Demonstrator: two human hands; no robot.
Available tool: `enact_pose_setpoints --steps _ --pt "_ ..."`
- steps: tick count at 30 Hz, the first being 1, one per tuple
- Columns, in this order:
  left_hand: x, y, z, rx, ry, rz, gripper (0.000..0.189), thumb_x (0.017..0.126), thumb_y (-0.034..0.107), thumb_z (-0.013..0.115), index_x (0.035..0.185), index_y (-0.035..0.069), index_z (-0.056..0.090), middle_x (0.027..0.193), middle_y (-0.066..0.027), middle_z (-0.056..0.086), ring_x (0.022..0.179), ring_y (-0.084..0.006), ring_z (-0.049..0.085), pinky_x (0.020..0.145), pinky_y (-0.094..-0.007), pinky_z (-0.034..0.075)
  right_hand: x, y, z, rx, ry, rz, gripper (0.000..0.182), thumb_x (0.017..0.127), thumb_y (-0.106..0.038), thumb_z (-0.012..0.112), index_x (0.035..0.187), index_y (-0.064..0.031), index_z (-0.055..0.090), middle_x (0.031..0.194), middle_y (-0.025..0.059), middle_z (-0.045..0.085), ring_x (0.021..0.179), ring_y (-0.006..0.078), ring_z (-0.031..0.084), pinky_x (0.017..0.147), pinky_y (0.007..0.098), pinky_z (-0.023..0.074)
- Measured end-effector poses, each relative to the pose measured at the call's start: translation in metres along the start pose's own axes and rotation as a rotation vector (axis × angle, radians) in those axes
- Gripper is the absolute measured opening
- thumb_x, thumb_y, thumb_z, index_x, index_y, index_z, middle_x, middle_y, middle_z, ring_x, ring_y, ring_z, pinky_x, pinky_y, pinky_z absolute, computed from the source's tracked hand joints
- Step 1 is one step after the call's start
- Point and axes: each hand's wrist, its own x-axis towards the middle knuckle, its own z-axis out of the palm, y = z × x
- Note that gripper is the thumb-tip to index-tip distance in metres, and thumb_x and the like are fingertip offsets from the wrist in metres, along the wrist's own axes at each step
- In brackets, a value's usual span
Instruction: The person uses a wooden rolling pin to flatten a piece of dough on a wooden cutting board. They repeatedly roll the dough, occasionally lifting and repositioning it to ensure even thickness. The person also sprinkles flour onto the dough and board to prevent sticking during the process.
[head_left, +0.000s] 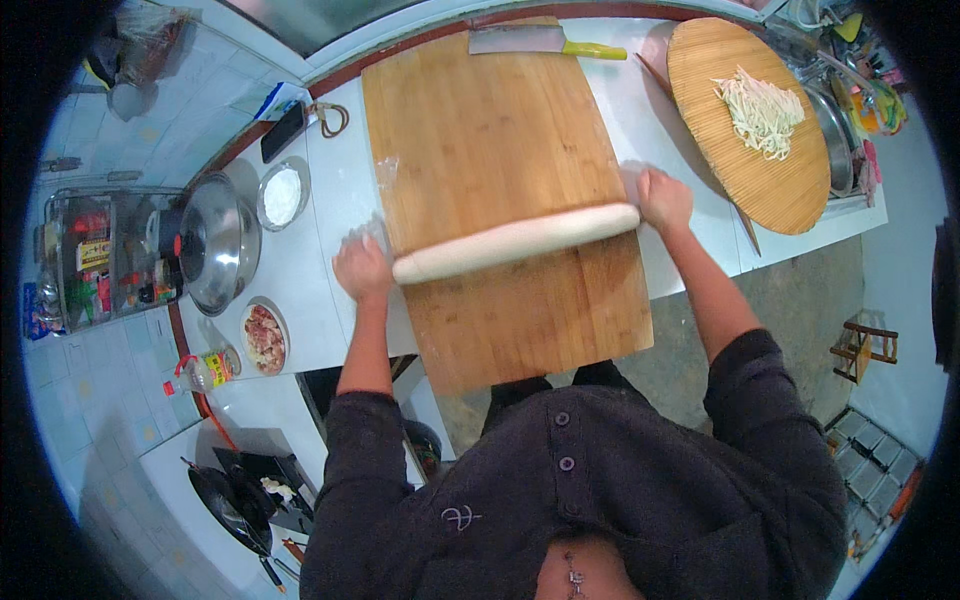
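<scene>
A long pale roll of dough (517, 240) lies slightly aslant across a large wooden board (495, 135). Its smooth outer layer is lightly floured. At the roll's left end, my left hand (364, 266) is closed, just beyond the board's left edge. My right hand (665, 199) is curled in the same way at the right end, beside the board's right edge. Whether a rolling pin runs inside the dough is hidden. A cleaver (517, 40) with a green handle lies at the board's far edge. Cut noodles (761, 116) rest on a round woven tray (697, 90) at the right.
A tapered wooden rod (746, 229) lies partly beneath the tray. Left of the board are a bowl of white powder (282, 196), a steel basin (217, 244), a plate of raw meat pieces (265, 339), a plastic bottle (202, 372) and a phone (283, 133).
</scene>
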Motion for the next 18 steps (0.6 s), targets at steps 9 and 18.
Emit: enact_pose_setpoints --steps 9,18 --pt "-0.112 -0.020 -0.039 -0.276 -0.147 0.169 0.023 0.086 0.024 0.046 0.072 0.008 0.056 0.079 -0.0133 0.059 0.074 -0.0343 0.053 0.069 -0.0476 0.038 -0.099 0.019 -0.016 0.064 0.185 -0.306 0.023 0.083 -0.022 0.053 0.063 -0.0095 0.055 0.061 0.0105 0.055 0.056 0.0293 0.054 0.058 0.0406 0.0410" --pt "0.061 0.023 -0.005 0.010 -0.243 -0.033 0.034 0.092 0.029 0.047 0.084 0.001 0.065 0.088 -0.0179 0.063 0.087 -0.0357 0.058 0.078 -0.0483 0.041 0.036 -0.020 0.004 -0.077 -0.007 -0.183 0.033 0.090 -0.024 0.041 0.070 -0.0070 0.061 0.074 0.0136 0.064 0.072 0.0314 0.062 0.069 0.0457 0.0473"
